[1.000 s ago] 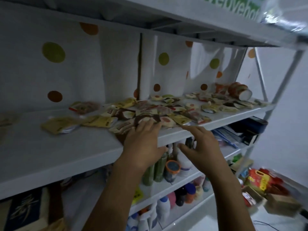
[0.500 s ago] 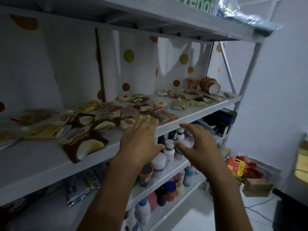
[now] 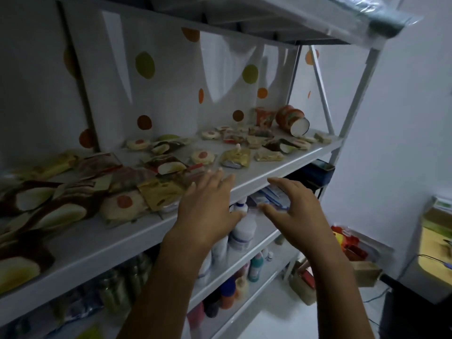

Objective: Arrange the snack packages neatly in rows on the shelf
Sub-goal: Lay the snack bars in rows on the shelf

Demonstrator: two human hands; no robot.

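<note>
**Both hands empty at the shelf edge, packages scattered**

The left hand's (image 3: 208, 206) fingers (image 3: 216, 178) are straight and slightly spread, holding nothing, their tips over the front lip of the shelf (image 3: 281, 165), just beside a yellow package (image 3: 160, 193). The right hand's (image 3: 296, 211) fingers (image 3: 281, 183) are apart and loosely curved around nothing, just in front of and below that lip.

The snack packages (image 3: 122, 204) lie flat across the shelf in a loose, overlapping scatter, thickest at the left and thinner toward the far right. There one cup (image 3: 264, 116) stands upright and another (image 3: 292, 119) lies on its side. A spotted sheet (image 3: 146, 94) backs the shelf. Bottles (image 3: 242, 231) stand on the lower shelf (image 3: 266, 237).
</note>
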